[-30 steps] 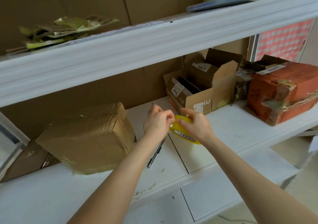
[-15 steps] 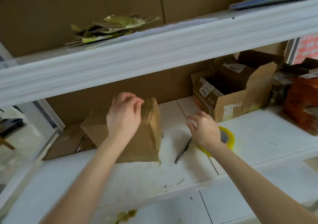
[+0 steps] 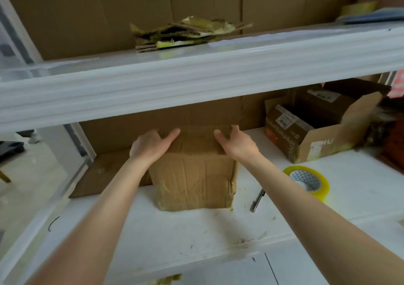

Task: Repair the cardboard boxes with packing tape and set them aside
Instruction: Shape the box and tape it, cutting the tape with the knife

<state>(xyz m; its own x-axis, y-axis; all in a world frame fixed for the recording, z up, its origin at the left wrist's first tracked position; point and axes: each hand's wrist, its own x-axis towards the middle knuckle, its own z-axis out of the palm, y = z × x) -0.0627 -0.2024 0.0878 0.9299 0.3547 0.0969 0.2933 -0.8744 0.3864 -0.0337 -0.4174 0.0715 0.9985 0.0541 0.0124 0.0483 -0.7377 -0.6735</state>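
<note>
A crumpled brown cardboard box [image 3: 194, 179], wrapped in clear tape, stands on the white lower shelf [image 3: 196, 230]. My left hand [image 3: 150, 145] grips its upper left edge, thumb lying across the top. On the upper right edge my right hand [image 3: 237, 144] holds it the same way, fingers over the far side. A yellow-tinted roll of packing tape [image 3: 310, 182] lies flat on the shelf to the right of the box, apart from both hands.
A dark pen-like tool [image 3: 258, 199] lies between box and tape. Open cardboard boxes [image 3: 317, 136] stand at the back right. A flat cardboard sheet [image 3: 102, 173] lies at the left. The upper shelf beam [image 3: 196, 77] hangs close overhead, with tape scraps [image 3: 185, 33] on it.
My right hand let go of the tape roll, which now lies on the shelf. Both hands moved onto the brown box, and the view swung left.
</note>
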